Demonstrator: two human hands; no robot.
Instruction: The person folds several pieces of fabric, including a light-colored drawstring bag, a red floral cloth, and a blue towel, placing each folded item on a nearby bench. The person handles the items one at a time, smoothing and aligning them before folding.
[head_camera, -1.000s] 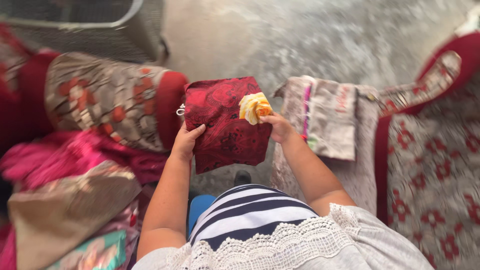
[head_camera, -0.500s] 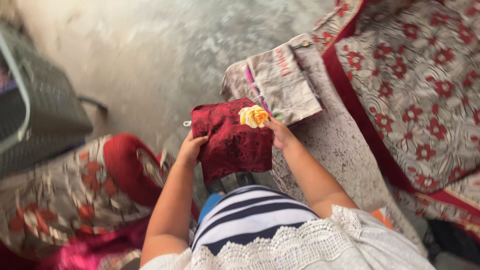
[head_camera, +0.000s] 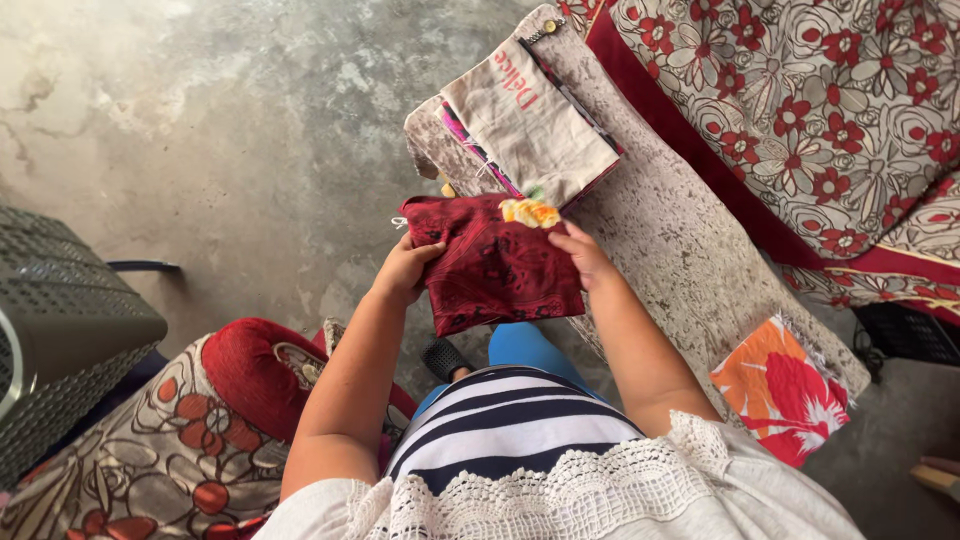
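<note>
Two hands, one cloth. Left hand (head_camera: 405, 272) clamped on the left edge of a dark red patterned cloth (head_camera: 495, 265), thumb on top, fingers curled beneath. Right hand (head_camera: 583, 255) pinching the same cloth at its upper right edge, fingertips closed on the fabric. Cloth held flat between both hands, above the knees, its far edge just over the near end of a grey speckled bench (head_camera: 680, 250). One small yellow fabric flower (head_camera: 530, 212) on the cloth's upper right corner, just beside the right fingertips.

One stack of folded pieces (head_camera: 525, 125) on the bench's far end: a beige top piece with red lettering, pink and dark edges showing beneath; exact count in the stack impossible to tell. One folded orange square with a red and white flower print (head_camera: 780, 390) lying at the bench's near right end, well apart from the hands.

One large spread of cream fabric with red flowers and a red border (head_camera: 800, 110) to the right of the bench. One red-ended floral bolster (head_camera: 200, 420) at lower left. One grey perforated basket (head_camera: 70, 330) at far left on the concrete floor (head_camera: 220, 120).
</note>
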